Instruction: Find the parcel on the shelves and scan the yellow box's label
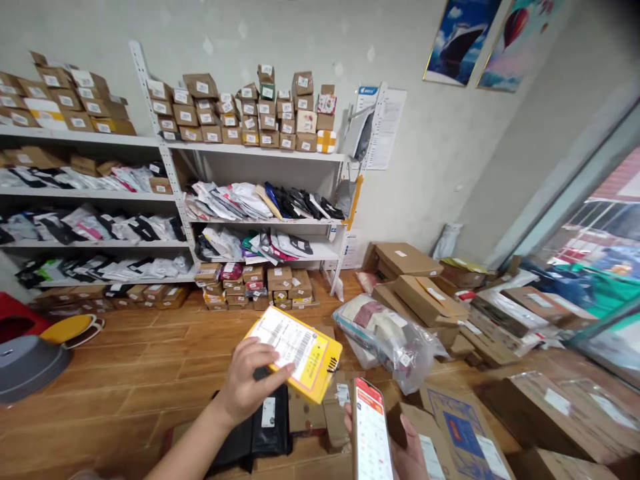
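Note:
My left hand (245, 380) is closed on a flat yellow parcel (323, 363), thumb across its face. A white shipping label with barcodes covers much of the parcel, which is held tilted above the floor. To the right, my right hand (407, 447) grips a smartphone (371, 433) upright, its lit screen showing a red banner over a white page. The fingers wrap round both edges of the phone. Below the yellow parcel lie a black bag (270, 420) with a white label and a small brown box (336, 417).
White shelves (250, 148) along the wall carry labelled boxes and bagged parcels. A large clear-wrapped parcel (385, 333) and several cartons (545, 413) crowd the floor at right. Grey stools (33, 363) stand at far left. Bare wooden floor (135, 360) shows left of my arm.

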`<move>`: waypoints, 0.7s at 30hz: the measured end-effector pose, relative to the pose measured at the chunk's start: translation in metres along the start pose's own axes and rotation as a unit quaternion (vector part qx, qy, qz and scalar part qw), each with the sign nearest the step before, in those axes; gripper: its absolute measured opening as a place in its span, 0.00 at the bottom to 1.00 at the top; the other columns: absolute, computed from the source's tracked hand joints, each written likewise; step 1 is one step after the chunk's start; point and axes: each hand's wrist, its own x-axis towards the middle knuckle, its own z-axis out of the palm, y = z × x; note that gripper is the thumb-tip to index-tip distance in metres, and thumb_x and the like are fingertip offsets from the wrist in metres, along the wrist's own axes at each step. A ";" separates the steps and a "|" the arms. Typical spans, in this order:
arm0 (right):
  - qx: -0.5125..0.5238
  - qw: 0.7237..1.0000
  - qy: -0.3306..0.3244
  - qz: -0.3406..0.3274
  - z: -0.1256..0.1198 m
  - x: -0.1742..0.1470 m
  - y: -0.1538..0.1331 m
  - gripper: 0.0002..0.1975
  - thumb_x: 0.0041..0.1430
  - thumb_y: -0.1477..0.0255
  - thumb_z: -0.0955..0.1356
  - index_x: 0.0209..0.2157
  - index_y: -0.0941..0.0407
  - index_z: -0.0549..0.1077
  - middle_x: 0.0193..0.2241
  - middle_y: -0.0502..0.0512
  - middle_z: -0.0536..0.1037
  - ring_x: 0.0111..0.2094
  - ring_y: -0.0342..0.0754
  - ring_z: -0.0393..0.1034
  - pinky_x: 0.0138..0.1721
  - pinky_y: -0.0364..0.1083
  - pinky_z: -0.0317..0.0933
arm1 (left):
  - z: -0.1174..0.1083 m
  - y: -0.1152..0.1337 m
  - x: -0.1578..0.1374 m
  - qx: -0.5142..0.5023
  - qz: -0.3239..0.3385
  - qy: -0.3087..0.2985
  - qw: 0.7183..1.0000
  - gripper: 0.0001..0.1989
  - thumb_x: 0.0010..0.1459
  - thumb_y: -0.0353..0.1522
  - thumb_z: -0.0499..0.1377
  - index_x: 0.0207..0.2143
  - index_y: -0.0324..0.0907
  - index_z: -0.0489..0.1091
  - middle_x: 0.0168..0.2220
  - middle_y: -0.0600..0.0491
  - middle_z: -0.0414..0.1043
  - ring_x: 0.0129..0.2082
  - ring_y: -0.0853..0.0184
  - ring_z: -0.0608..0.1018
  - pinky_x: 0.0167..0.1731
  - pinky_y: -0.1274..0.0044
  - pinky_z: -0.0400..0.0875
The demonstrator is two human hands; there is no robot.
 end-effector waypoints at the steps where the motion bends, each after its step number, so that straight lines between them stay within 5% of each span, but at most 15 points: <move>1: 0.022 0.999 -0.016 0.031 0.002 -0.002 -0.001 0.35 0.36 0.45 0.75 0.41 0.55 0.79 0.41 0.64 0.82 0.47 0.69 0.73 0.50 0.63 0.65 | -0.001 0.003 0.000 0.006 0.015 0.003 1.000 0.15 0.55 0.20 0.61 0.39 0.48 0.75 0.35 0.54 0.67 0.40 0.68 0.72 0.51 0.69 0.64; 5: 0.075 0.994 -0.060 0.059 0.019 -0.007 0.000 0.35 0.34 0.49 0.77 0.42 0.58 0.79 0.43 0.66 0.81 0.47 0.68 0.73 0.51 0.63 0.64 | 0.002 0.017 0.001 0.043 0.033 0.000 0.999 0.15 0.56 0.21 0.61 0.39 0.50 0.76 0.33 0.55 0.68 0.39 0.69 0.72 0.50 0.73 0.63; 11: 0.051 0.999 0.007 0.005 0.067 -0.003 0.006 0.28 0.33 0.55 0.80 0.33 0.60 0.80 0.30 0.64 0.84 0.40 0.65 0.77 0.48 0.60 0.67 | 0.019 0.044 -0.005 0.044 0.017 -0.016 0.999 0.16 0.65 0.26 0.51 0.48 0.50 0.73 0.33 0.56 0.77 0.37 0.70 0.76 0.50 0.77 0.60; 13: 0.038 0.997 0.036 -0.050 0.083 -0.001 0.004 0.29 0.32 0.61 0.81 0.36 0.61 0.78 0.33 0.62 0.84 0.41 0.62 0.77 0.48 0.56 0.67 | 0.025 0.045 -0.023 -0.028 -0.022 -0.048 0.998 0.16 0.61 0.29 0.58 0.49 0.56 0.72 0.35 0.57 0.79 0.36 0.70 0.78 0.48 0.78 0.62; 16: 0.019 0.993 0.067 -0.100 0.094 0.002 -0.002 0.30 0.30 0.71 0.83 0.40 0.61 0.76 0.33 0.60 0.84 0.39 0.60 0.78 0.45 0.53 0.69 | 0.030 0.039 -0.053 -0.170 -0.168 -0.114 0.964 0.20 0.51 0.29 0.67 0.42 0.64 0.75 0.34 0.58 0.79 0.33 0.65 0.79 0.47 0.74 0.68; 19: 0.006 0.993 0.072 -0.096 0.087 0.007 -0.007 0.33 0.28 0.70 0.83 0.40 0.63 0.76 0.30 0.62 0.84 0.34 0.58 0.79 0.37 0.49 0.71 | 0.023 0.032 -0.060 -0.192 -0.120 -0.073 0.971 0.27 0.43 0.29 0.71 0.41 0.69 0.73 0.35 0.59 0.78 0.36 0.63 0.78 0.60 0.62 0.58; 21: -0.003 0.995 0.067 -0.072 0.078 0.011 -0.009 0.31 0.25 0.67 0.83 0.36 0.65 0.77 0.28 0.63 0.84 0.30 0.57 0.79 0.31 0.46 0.71 | 0.015 0.028 -0.047 -0.246 -0.139 -0.022 0.959 0.34 0.40 0.40 0.73 0.51 0.68 0.68 0.50 0.55 0.73 0.50 0.56 0.73 0.62 0.57 0.53</move>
